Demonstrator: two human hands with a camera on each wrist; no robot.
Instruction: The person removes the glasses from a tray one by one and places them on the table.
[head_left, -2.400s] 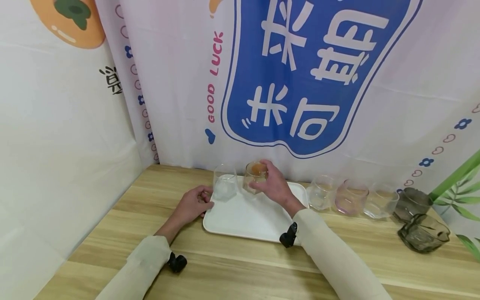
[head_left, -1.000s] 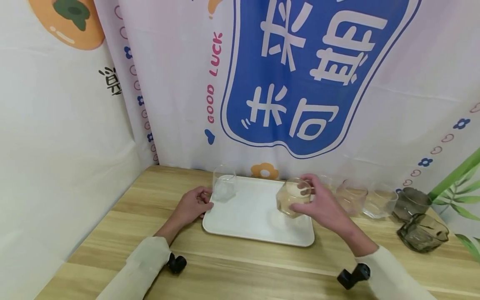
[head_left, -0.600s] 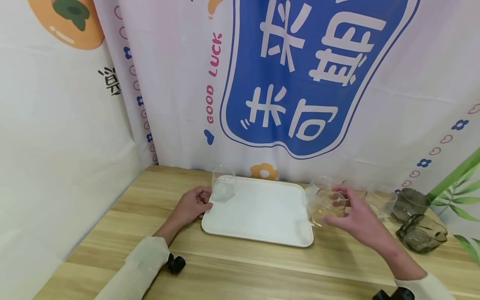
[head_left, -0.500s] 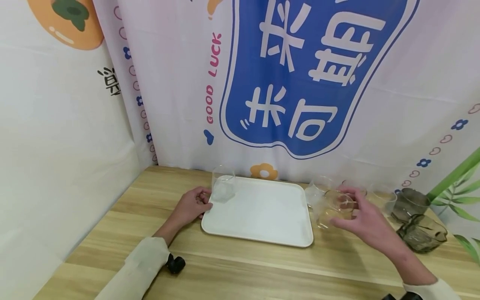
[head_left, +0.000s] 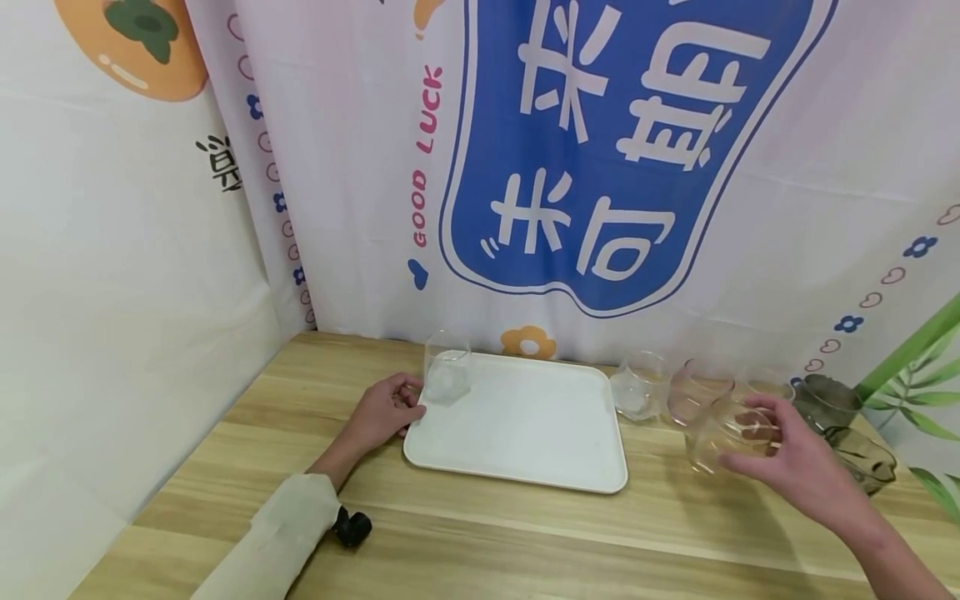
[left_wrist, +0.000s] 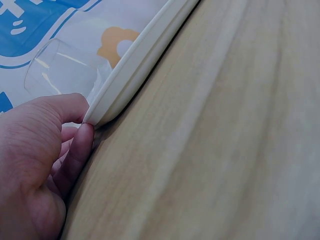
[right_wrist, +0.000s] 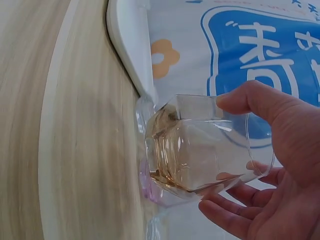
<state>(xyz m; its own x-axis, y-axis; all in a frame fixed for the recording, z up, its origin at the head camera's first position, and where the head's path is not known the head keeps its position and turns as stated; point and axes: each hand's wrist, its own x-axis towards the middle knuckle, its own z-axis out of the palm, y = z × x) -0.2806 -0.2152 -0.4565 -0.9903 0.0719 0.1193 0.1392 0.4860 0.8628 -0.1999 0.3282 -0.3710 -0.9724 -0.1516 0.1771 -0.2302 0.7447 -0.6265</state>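
Observation:
My left hand [head_left: 381, 408] pinches the left rim of a white tray [head_left: 517, 433]; the left wrist view has the tray's edge [left_wrist: 130, 70] between thumb and finger. A clear glass [head_left: 447, 371] stands at the tray's back left corner, near that hand. To the right of the tray, my right hand [head_left: 795, 454] holds a faceted amber-tinted glass [head_left: 720, 437] above the table, thumb on one side and fingers on the other. The right wrist view shows this amber glass [right_wrist: 195, 145] up close, with nothing in it.
Behind the held glass stand a clear glass [head_left: 640, 387], a pinkish glass [head_left: 693, 387] and another clear one, partly hidden. Further right are a dark grey glass [head_left: 825, 400] and a smoky spouted glass [head_left: 866, 458], beside a green plant [head_left: 918, 387]. A printed curtain [head_left: 360, 208] hangs behind the table.
The right hand has lifted the amber glass off the tray's back and carried it right, past the tray's right edge, over the wood. The left hand has stayed on the tray's rim.

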